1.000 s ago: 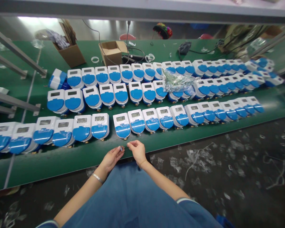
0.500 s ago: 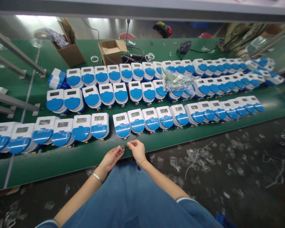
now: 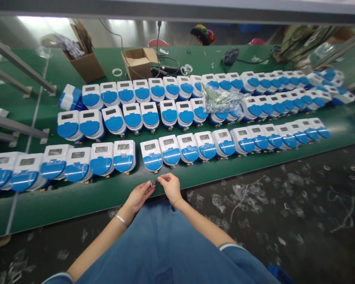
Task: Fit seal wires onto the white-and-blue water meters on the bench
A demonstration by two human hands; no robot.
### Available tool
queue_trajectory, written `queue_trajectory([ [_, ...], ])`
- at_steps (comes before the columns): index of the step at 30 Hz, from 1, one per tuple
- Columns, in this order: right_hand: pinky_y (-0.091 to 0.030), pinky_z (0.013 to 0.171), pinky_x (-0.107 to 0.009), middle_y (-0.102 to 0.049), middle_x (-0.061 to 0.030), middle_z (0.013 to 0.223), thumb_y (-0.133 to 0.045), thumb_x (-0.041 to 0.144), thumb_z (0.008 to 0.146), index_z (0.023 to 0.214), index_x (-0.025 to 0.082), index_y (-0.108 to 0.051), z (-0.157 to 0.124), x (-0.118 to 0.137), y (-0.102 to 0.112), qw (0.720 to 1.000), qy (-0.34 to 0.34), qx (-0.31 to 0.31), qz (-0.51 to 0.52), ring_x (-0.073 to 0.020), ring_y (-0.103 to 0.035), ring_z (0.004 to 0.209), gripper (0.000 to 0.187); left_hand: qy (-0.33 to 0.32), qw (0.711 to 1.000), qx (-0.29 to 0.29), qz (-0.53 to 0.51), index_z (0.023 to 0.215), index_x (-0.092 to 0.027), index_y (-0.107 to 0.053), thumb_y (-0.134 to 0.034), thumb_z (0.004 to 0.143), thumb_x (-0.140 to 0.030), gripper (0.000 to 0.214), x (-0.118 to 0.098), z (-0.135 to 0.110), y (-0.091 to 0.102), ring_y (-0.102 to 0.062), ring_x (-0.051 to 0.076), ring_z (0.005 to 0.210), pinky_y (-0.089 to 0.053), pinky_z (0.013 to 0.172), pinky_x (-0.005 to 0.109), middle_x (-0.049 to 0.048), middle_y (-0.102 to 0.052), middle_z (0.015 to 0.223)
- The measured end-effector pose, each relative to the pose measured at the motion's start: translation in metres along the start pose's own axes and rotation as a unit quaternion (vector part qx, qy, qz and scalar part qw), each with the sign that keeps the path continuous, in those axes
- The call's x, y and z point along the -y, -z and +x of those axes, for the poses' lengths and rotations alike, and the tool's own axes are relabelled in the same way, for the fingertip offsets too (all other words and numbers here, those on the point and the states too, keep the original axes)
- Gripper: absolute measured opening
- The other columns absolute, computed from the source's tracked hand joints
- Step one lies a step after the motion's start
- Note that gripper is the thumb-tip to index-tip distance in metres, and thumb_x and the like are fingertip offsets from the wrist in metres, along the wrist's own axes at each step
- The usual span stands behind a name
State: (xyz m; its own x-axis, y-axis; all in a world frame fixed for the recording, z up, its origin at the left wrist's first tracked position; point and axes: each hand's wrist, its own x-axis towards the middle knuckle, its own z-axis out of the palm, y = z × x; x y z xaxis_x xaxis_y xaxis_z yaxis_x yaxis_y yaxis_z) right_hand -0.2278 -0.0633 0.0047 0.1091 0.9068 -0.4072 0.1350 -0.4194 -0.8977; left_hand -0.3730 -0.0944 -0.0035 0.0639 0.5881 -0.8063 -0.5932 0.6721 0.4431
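Green workbench (image 3: 106, 194) is carrying rows of blue-and-white meters (image 3: 153, 159) — and at its near edge the left hand (image 3: 138, 196) is pinching a small bluish piece (image 3: 151, 184); the right hand (image 3: 172, 188) is curling just beside — gripping anything, I can't tell.

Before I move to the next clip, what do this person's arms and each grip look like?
The sleeves are short and blue, with pale-and-dark trim at the cuffs. The left grip and right grip are gloveless. A pale bracelet circles the left wrist; what looks like a thin cord circles the right.
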Motion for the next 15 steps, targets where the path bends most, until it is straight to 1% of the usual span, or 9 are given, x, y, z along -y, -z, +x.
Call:
queue_trajectory([
  [2, -0.050, 0.068, -0.028, -0.068, -0.0048, 0.071, -0.067, 0.035, 0.068, 0.073, 0.015, -0.063, -0.001, 0.000, -0.002, 1.000, 0.001, 0.008, -0.011, -0.0170, -0.064, 0.068, 0.020, -0.004, 1.000, -0.002, 0.008, 0.080, -0.010, -0.070, -0.067, 0.077, -0.018, 0.009, 0.000, 0.001, -0.001, -0.065, 0.015, 0.085, -0.052, 0.084, 0.025, 0.0109, -0.071, 0.090],
  [4, -0.051, 0.069, -0.029, -0.068, -0.0045, 0.072, -0.067, 0.034, 0.068, 0.073, 0.016, -0.062, -0.001, -0.002, -0.005, 0.999, -0.013, 0.023, -0.021, -0.0174, -0.064, 0.069, 0.020, -0.005, 1.000, 0.001, 0.014, 0.080, -0.010, -0.070, -0.069, 0.075, -0.017, 0.009, 0.000, 0.001, -0.003, -0.065, 0.015, 0.086, -0.051, 0.085, 0.025, 0.0108, -0.071, 0.089],
  [6, -0.051, 0.070, -0.030, -0.069, -0.0035, 0.072, -0.068, 0.033, 0.067, 0.078, 0.017, -0.061, 0.000, -0.005, -0.006, 0.998, -0.034, 0.043, -0.024, -0.0180, -0.065, 0.070, 0.020, 0.003, 1.000, -0.003, 0.021, 0.079, -0.010, -0.070, -0.071, 0.073, -0.017, 0.009, -0.001, 0.002, -0.004, -0.065, 0.016, 0.085, -0.052, 0.083, 0.026, 0.0109, -0.071, 0.088],
  [8, -0.051, 0.069, -0.030, -0.069, -0.0025, 0.071, -0.068, 0.032, 0.068, 0.085, 0.019, -0.058, 0.002, -0.006, -0.007, 0.996, -0.057, 0.064, -0.003, -0.0185, -0.066, 0.070, 0.024, 0.020, 0.999, -0.010, 0.032, 0.079, -0.011, -0.070, -0.072, 0.072, -0.018, 0.011, -0.003, 0.002, -0.004, -0.066, 0.016, 0.084, -0.052, 0.081, 0.025, 0.0110, -0.071, 0.088],
  [10, -0.051, 0.066, -0.030, -0.069, -0.0024, 0.069, -0.063, 0.034, 0.074, 0.087, 0.020, -0.055, 0.005, -0.007, -0.006, 0.992, -0.090, 0.083, 0.028, -0.0185, -0.067, 0.070, 0.021, 0.046, 0.998, -0.018, 0.045, 0.080, -0.012, -0.070, -0.074, 0.071, -0.019, 0.013, -0.006, 0.003, -0.002, -0.066, 0.015, 0.079, -0.053, 0.075, 0.024, 0.0099, -0.071, 0.085],
  [12, -0.050, 0.064, -0.028, -0.068, -0.0028, 0.068, -0.056, 0.035, 0.079, 0.082, 0.020, -0.055, 0.009, -0.008, -0.006, 0.987, -0.121, 0.092, 0.044, -0.0178, -0.067, 0.069, 0.016, 0.072, 0.995, -0.024, 0.062, 0.078, -0.012, -0.070, -0.075, 0.068, -0.019, 0.013, -0.009, 0.005, 0.002, -0.065, 0.012, 0.068, -0.053, 0.067, 0.021, 0.0070, -0.070, 0.076],
  [13, -0.049, 0.063, -0.027, -0.068, -0.0028, 0.068, -0.055, 0.035, 0.079, 0.078, 0.019, -0.055, 0.010, -0.010, -0.006, 0.987, -0.126, 0.094, 0.038, -0.0173, -0.066, 0.069, 0.016, 0.085, 0.994, -0.022, 0.070, 0.076, -0.012, -0.069, -0.076, 0.067, -0.019, 0.013, -0.010, 0.005, 0.003, -0.063, 0.011, 0.063, -0.052, 0.062, 0.019, 0.0055, -0.068, 0.070],
  [15, -0.047, 0.063, -0.025, -0.067, -0.0021, 0.068, -0.058, 0.034, 0.076, 0.071, 0.018, -0.057, 0.012, -0.013, -0.007, 0.989, -0.110, 0.103, 0.006, -0.0161, -0.064, 0.068, 0.017, 0.106, 0.991, -0.006, 0.080, 0.074, -0.011, -0.069, -0.076, 0.067, -0.018, 0.013, -0.011, 0.006, 0.005, -0.060, 0.009, 0.055, -0.050, 0.054, 0.016, 0.0037, -0.065, 0.062],
])
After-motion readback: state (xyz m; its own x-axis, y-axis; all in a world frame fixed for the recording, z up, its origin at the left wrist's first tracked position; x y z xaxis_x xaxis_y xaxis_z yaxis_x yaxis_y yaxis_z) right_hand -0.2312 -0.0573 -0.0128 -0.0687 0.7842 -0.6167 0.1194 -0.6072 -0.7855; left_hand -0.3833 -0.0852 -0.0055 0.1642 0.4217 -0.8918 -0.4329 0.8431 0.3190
